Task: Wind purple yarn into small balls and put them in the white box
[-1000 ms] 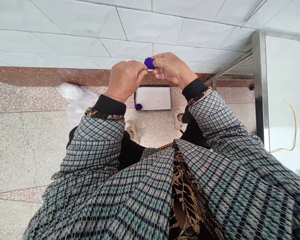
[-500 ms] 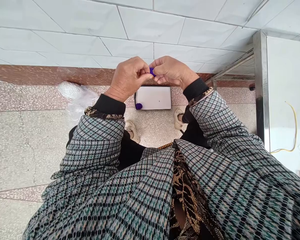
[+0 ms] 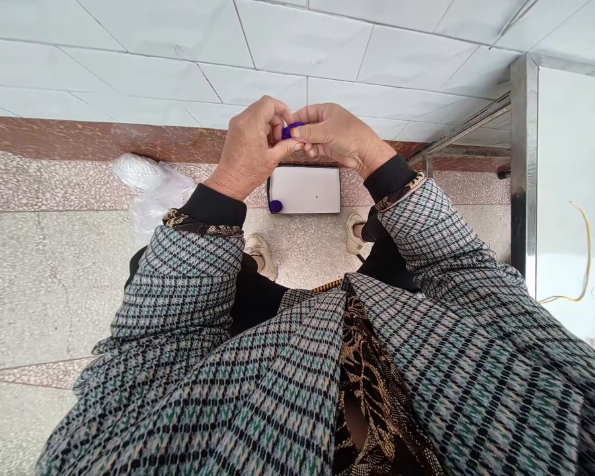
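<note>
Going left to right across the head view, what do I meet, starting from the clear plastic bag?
Clear plastic bag → left hand → held purple yarn → right hand → metal post → yellow wire.

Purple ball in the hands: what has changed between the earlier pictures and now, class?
The left hand has moved in toward the right hand, its thumb now beneath the right thumb. The purple ball, mostly exposed a second ago, is now more hidden between them, still held. The box, the other purple ball and the plastic bag stayed put.
</note>
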`<state>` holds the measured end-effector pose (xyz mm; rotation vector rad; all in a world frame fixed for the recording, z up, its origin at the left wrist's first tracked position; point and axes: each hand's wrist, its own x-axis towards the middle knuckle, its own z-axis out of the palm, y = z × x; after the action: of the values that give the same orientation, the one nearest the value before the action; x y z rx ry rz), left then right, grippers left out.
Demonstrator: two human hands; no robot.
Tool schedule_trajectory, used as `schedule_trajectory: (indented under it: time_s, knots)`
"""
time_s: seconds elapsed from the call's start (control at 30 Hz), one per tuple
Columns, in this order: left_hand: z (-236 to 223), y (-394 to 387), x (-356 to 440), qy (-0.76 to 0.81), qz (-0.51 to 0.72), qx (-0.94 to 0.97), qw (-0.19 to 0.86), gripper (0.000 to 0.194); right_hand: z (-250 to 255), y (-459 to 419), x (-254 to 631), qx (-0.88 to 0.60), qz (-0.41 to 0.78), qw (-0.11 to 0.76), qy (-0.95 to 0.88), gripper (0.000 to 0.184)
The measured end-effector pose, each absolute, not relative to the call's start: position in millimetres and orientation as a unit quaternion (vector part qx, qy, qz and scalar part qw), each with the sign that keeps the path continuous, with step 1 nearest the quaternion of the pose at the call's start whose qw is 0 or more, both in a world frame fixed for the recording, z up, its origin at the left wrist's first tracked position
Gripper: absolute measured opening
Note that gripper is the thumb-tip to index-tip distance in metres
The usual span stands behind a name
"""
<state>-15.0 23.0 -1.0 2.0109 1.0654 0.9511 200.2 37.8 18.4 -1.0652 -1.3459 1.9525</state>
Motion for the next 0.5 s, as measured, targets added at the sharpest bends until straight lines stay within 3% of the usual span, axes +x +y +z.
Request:
schedule_trajectory:
  time_s: [0.17,0.23,0.3,0.37,0.4,0.43,0.5]
  knots:
    - [3.5,26.7,-14.2,0.378,0.37,0.809,0.257,0.066,39.0,23.9,189.2,-0.43,0.723,0.293,-0.454,0.013]
    - [-4.7,37.8,-14.3,0.342,0.419,0.798,0.265,0.069,51.7,17.0,181.9,-0.467,0.711,0.322,-0.416,0.019]
    - [-23.2,52.9,-17.0,0.338,0.485,0.748,0.302,0.062,62.5,12.3,175.9,-0.51,0.689,0.347,-0.38,0.028]
    - [-50.9,64.2,-24.0,0.455,0.517,0.631,0.358,0.032,70.0,9.8,173.2,-0.53,0.675,0.368,-0.358,0.033]
    - [-67.0,65.4,-29.4,0.564,0.494,0.545,0.376,0.021,72.8,9.0,173.2,-0.528,0.673,0.379,-0.352,0.033]
    - [-84.1,62.5,-35.9,0.675,0.412,0.465,0.397,0.022,75.2,8.0,174.0,-0.523,0.675,0.389,-0.346,0.034]
    - [-119.3,43.7,-50.8,0.72,0.302,0.42,0.463,0.023,79.2,4.7,177.4,-0.517,0.683,0.394,-0.333,0.035]
